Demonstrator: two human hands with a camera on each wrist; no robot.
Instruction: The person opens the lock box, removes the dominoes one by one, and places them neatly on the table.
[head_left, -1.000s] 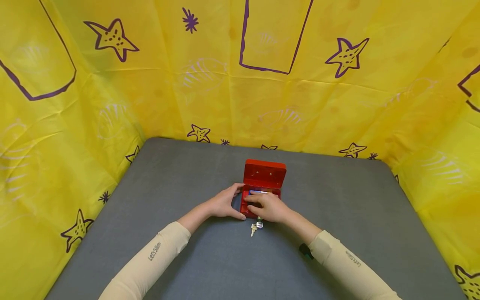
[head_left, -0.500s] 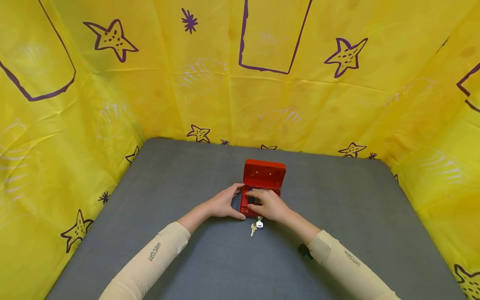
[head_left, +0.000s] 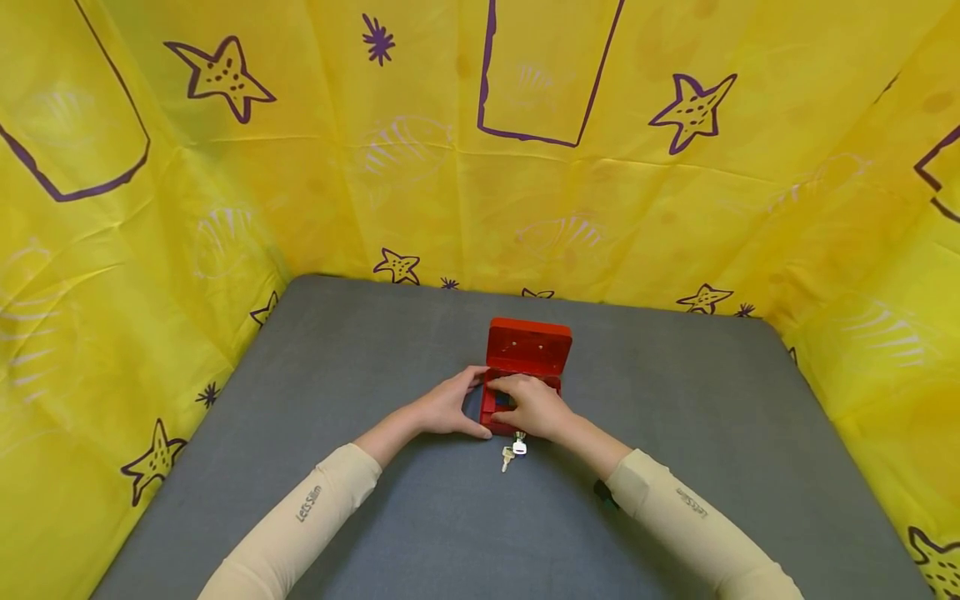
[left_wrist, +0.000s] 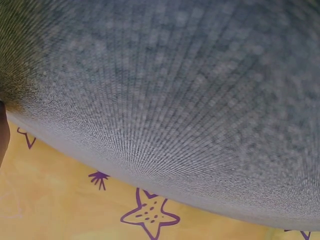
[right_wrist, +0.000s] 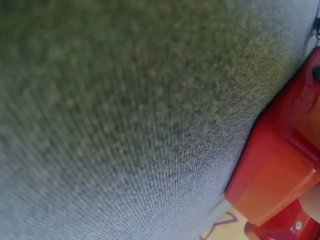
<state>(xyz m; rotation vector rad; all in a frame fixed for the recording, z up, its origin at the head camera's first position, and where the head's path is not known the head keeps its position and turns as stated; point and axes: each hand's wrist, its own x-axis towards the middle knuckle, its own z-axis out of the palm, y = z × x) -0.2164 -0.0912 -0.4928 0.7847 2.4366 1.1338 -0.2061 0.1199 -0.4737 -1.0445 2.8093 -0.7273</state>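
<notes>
A small red cash box (head_left: 486, 417) stands on the table with its lid (head_left: 528, 346) raised. My left hand (head_left: 446, 406) grips its left side, thumb at the front corner and fingers at the back corner. My right hand (head_left: 536, 407) lies over the box with its bent fingers inside. A small dark blue thing (head_left: 505, 400) shows beneath these fingers; its kind is unclear, and I cannot see whether they hold it. A key (head_left: 520, 446) sits at the lock in front, and a second key (head_left: 507, 459) hangs beside it.
The grey table (head_left: 360, 333) surrounds the box on all sides. Yellow cloth (head_left: 465, 208) with starfish drawings encloses the back and sides. A dark object (head_left: 604, 494) is by the right wrist. In the right wrist view, the red box wall (right_wrist: 275, 170) is close at the right.
My right hand has shifted slightly left and back, deeper over the box. The blue and white thing seen under its fingers earlier is now mostly hidden. My left hand has stayed put.
</notes>
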